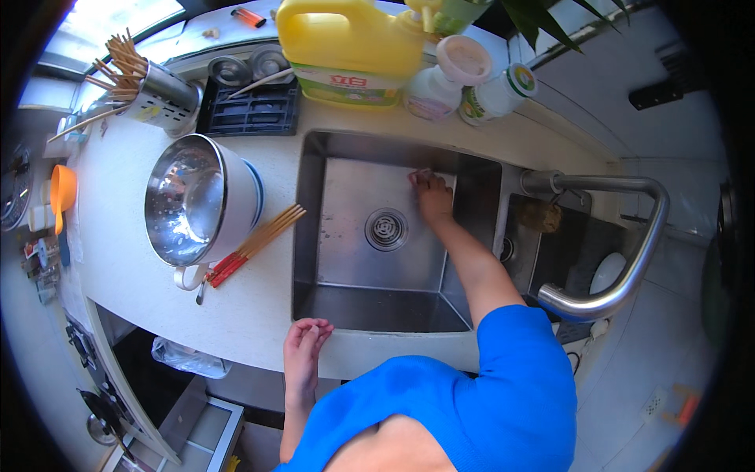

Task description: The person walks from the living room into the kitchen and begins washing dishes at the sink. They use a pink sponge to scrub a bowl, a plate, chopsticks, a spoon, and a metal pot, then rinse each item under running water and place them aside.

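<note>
My right hand reaches down into a steel sink, close to its far wall. Its fingers are bent downward against the metal; whatever lies beneath them is hidden. Left of that hand, the round drain strainer sits in the sink floor, with a few water drops and specks around it. My left hand hovers by the sink's front left corner, fingers curled together, and nothing shows in it. On the counter left of the sink lie several wooden chopsticks with red ends, beside a white pot with a shiny wet inside.
A curved steel faucet is swung to the right over a smaller basin. Along the back stand a yellow detergent jug, white bottles, a black rack and a steel chopstick holder. An open drawer juts out below left.
</note>
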`<state>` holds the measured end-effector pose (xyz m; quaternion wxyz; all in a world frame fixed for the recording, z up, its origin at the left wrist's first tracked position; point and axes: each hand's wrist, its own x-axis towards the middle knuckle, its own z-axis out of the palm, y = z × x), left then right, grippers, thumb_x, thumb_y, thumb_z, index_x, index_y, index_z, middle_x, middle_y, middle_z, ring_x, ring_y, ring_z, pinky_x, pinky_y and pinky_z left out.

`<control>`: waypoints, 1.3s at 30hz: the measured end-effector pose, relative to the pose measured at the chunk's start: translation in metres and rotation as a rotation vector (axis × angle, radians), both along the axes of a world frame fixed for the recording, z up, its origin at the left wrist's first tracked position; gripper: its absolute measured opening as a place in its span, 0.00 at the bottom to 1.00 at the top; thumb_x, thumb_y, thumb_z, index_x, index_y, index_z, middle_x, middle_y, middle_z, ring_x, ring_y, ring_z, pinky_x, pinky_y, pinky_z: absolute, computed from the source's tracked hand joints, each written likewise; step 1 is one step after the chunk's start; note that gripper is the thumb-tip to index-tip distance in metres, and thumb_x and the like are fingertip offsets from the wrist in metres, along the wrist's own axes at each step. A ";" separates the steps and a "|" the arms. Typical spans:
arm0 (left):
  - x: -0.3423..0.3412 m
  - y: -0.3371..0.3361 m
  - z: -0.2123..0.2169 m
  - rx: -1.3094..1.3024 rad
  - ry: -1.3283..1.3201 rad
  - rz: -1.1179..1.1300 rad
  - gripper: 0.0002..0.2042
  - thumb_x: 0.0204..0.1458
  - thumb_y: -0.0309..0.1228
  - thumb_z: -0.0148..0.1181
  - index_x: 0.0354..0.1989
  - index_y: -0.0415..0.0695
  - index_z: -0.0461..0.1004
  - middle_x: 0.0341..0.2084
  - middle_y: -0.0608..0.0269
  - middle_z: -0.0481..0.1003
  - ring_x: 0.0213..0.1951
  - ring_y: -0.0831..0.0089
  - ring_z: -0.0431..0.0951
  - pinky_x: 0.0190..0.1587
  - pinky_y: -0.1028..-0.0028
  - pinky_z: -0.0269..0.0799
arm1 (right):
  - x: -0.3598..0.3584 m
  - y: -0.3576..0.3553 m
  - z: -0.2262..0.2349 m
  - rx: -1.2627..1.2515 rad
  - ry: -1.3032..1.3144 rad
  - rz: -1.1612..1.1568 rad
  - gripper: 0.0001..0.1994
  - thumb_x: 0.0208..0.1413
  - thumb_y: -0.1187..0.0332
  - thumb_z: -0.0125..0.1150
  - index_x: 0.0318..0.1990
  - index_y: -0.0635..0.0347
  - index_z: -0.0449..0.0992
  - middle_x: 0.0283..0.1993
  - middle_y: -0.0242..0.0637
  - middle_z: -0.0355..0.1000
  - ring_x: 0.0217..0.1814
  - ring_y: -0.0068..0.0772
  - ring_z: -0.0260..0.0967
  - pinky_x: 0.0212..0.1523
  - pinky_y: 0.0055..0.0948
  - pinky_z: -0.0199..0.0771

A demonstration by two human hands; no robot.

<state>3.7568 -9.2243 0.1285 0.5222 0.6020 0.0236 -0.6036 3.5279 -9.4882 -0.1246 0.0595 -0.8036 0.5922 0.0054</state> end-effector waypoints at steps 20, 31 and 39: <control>-0.014 -0.022 0.011 -0.038 0.050 -0.047 0.05 0.52 0.23 0.44 0.36 0.38 0.66 0.35 0.56 0.70 0.40 0.67 0.71 0.48 0.70 0.66 | 0.020 0.138 0.046 0.853 -0.045 -0.041 0.15 0.49 0.64 0.49 0.39 0.66 0.68 0.39 0.50 0.66 0.42 0.49 0.65 0.43 0.43 0.66; -0.004 0.007 0.012 -0.006 -0.003 0.093 0.05 0.52 0.25 0.45 0.35 0.39 0.66 0.35 0.55 0.70 0.40 0.66 0.71 0.48 0.69 0.65 | 0.197 0.032 -0.005 -0.017 -0.363 0.008 0.14 0.45 0.70 0.47 0.42 0.56 0.69 0.47 0.40 0.62 0.48 0.43 0.57 0.44 0.43 0.59; -0.007 -0.005 0.017 -0.010 0.002 0.016 0.05 0.52 0.25 0.45 0.36 0.39 0.65 0.36 0.56 0.69 0.40 0.66 0.71 0.49 0.69 0.65 | 0.144 0.163 0.008 0.245 -0.491 0.639 0.15 0.41 0.69 0.50 0.39 0.45 0.74 0.47 0.32 0.64 0.50 0.38 0.57 0.48 0.41 0.55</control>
